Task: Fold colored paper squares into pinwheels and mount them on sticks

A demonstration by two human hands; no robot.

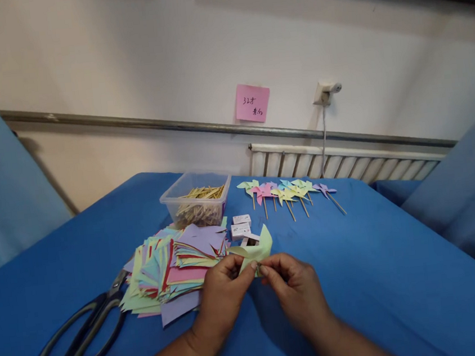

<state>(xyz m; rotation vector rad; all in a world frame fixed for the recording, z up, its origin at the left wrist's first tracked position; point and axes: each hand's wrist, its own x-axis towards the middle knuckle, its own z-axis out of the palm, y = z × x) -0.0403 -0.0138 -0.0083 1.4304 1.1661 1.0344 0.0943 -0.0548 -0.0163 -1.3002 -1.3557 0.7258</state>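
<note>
A pale green paper pinwheel, its blades folded up, is held above the blue cloth. My left hand is closed, pinching its paper between thumb and fingers. From the other side my right hand meets it, thumb and forefinger closed at the pinwheel's middle on something small that I cannot make out. Just behind the pinwheel lie small white boxes, one of them open and partly hidden. Beside my left hand is a large heap of coloured cut paper squares.
Large dark-handled scissors lie left of the heap. Behind it stands a clear plastic tub of thin wooden sticks. Several finished pinwheels on sticks lie at the back right of the blue-covered table. A radiator runs along the wall.
</note>
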